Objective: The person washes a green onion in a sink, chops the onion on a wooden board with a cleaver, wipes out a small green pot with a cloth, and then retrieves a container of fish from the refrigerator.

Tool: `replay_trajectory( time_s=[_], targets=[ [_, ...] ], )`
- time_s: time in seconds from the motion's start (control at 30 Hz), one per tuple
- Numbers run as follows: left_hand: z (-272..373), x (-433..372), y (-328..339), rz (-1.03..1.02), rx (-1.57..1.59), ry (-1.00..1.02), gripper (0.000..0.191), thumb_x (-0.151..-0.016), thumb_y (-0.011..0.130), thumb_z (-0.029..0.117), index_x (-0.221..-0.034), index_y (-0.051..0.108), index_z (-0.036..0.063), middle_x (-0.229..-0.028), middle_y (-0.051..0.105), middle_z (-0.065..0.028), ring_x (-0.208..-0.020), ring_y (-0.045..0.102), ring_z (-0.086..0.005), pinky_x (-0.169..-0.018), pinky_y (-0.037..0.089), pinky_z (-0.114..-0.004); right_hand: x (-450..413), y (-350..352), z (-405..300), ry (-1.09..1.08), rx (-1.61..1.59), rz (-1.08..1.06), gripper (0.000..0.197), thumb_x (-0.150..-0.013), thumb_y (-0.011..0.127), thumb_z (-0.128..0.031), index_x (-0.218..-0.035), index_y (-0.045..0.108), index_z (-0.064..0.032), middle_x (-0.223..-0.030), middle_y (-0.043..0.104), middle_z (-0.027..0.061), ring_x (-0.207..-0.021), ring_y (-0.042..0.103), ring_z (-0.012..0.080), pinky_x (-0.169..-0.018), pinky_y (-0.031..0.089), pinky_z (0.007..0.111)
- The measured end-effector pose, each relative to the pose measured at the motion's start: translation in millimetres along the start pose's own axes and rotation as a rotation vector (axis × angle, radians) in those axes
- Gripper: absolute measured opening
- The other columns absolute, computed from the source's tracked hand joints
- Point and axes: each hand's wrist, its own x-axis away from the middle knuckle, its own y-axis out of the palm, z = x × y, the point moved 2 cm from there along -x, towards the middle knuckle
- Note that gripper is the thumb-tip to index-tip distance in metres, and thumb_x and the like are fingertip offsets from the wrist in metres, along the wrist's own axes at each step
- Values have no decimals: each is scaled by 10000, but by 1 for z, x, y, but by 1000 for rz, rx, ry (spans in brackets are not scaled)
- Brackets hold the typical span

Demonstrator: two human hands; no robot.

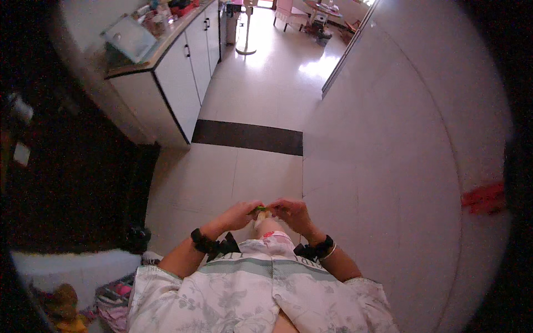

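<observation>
My left hand (243, 214) and my right hand (293, 213) meet in front of my body, above the tiled floor. Between their fingertips is a small green thing (261, 208), too small and blurred to name. The left fingers close on it, and the right fingers pinch at its right end. Below the hands, part of my leg (268, 227) shows, and the foot is partly hidden. Each wrist wears a black strap with a device on it; a pale bangle (331, 252) sits by the right one.
A white cabinet (179, 75) stands ahead on the left, a translucent bin (131, 39) on its top. A dark floor strip (247, 136) crosses the passage. Along the right runs a pale wall (387, 166). Farther off are a fan stand (246, 50) and a chair (287, 12).
</observation>
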Motion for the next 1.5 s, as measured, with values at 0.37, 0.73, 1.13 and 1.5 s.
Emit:
replay_trajectory(
  time_s=[0.37,0.73,1.13,1.5],
  targets=[
    [-24,-310,-186,15,99,-80,230,-898,512,214,-839,642,34,-707,602,-155,-597,539,-249,-580,432,-347,-294,-167,147,301,-435,75,84,-861,594,-81,-893,625,-11,-760,648,77,-634,618,121,-555,517,231],
    [-64,-608,-371,362,695,-174,116,-877,572,146,-903,548,35,-686,584,-26,-564,531,-80,-491,430,-207,-606,-308,254,310,-566,229,328,-818,651,-107,-1117,559,-6,-941,624,87,-725,615,132,-684,517,245],
    [0,-918,-523,89,839,-23,108,-862,603,123,-847,534,41,-655,577,-45,-504,504,-77,-450,390,-197,-803,-537,322,129,-940,513,207,-844,598,-32,-1049,590,-5,-859,657,108,-721,626,135,-644,521,238],
    [38,-1192,-593,-87,793,-90,193,-899,561,214,-816,565,40,-606,569,-38,-452,493,-69,-405,368,-184,-976,-730,407,64,-820,376,206,-838,616,-56,-1030,588,14,-788,636,65,-639,589,101,-545,473,208]
  ],
)
